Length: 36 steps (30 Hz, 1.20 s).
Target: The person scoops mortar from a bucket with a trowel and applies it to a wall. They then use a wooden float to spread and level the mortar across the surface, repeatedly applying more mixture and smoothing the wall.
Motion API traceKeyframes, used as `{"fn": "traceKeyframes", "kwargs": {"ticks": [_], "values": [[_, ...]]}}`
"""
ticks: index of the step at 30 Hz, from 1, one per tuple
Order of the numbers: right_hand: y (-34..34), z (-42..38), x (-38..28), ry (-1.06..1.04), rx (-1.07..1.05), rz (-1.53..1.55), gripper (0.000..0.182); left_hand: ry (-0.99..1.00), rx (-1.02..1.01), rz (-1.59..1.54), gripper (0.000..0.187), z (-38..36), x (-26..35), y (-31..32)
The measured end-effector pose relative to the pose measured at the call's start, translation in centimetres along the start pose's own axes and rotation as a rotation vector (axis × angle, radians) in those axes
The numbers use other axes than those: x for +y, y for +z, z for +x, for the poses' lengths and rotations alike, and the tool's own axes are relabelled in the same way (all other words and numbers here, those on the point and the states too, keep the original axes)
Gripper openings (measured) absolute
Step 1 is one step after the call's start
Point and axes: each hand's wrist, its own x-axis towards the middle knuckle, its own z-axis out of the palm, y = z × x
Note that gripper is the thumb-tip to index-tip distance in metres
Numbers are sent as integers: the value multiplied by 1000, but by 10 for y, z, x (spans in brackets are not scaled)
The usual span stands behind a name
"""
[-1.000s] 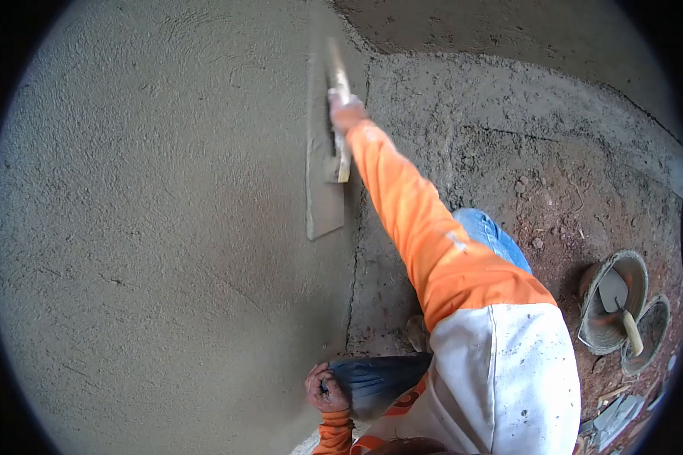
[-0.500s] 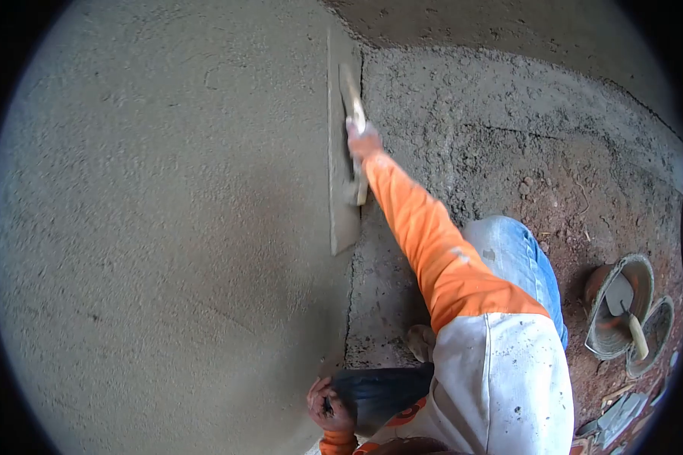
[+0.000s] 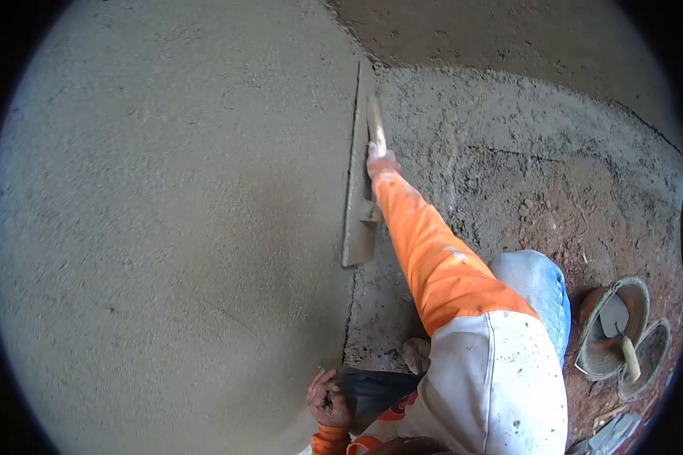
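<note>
My right hand is closed around the pale handle of a long plastering float, arm stretched forward in an orange sleeve. The float's narrow blade lies along the right border of a broad wet grey mortar surface, its long left edge against the mortar. Low in the view, my left hand is curled into a loose fist beside my dark-clad knee, near the mortar. Whether anything is inside its fingers cannot be made out.
Rough grey mortar and reddish soil spread to the right. There, a mortar-caked bucket holds a trowel, with another container against it. Grey scraps lie at lower right. My bent leg is beside the arm.
My right hand and the float have shifted right and slightly down in the view, and the blade looks narrower, more tilted. My left hand stays curled by the knee. The whole view has shifted slightly.
</note>
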Motion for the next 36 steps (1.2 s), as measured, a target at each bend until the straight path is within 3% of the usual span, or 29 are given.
{"fn": "traceKeyframes", "kwargs": {"ticks": [7,8,10,13,15,16,17,19,21,23,27,31,33,34,36], "values": [[-101,-4,44,-164,127,-239,68,-81,-22,-88,26,6,28,1],[-110,6,60,-204,224,-258,65,-66,-19,-105,25,5,29,1],[-131,32,81,-126,325,-111,57,-77,-18,-120,25,5,31,2],[-185,8,60,-102,260,174,58,-86,-2,-139,24,2,28,-2],[-184,-6,44,-177,339,37,57,-100,16,-168,24,6,27,4],[-174,-27,34,-251,173,121,57,-85,18,-186,24,9,27,5],[-145,-2,46,-489,246,-148,59,-62,18,-204,24,14,26,8],[-105,-31,21,-486,104,-341,62,-76,-14,-231,23,23,25,12],[-66,-38,18,-432,32,-302,54,-88,-32,-259,23,32,21,16],[-44,-29,20,-377,62,-263,57,-188,-5,-327,22,34,17,18],[-29,2,17,-237,-92,-129,63,-150,-88,-272,22,36,10,25],[-39,4,-19,-237,-98,-40,65,-215,-6,-291,20,29,-3,36],[-29,23,-23,-79,-141,-10,66,-159,-36,-282,19,34,-5,36],[-11,46,-5,-268,68,-185,67,-171,-41,-277,19,38,-2,36],[-23,44,-3,-230,108,-213,67,-245,-127,-138,21,50,9,34]]}}
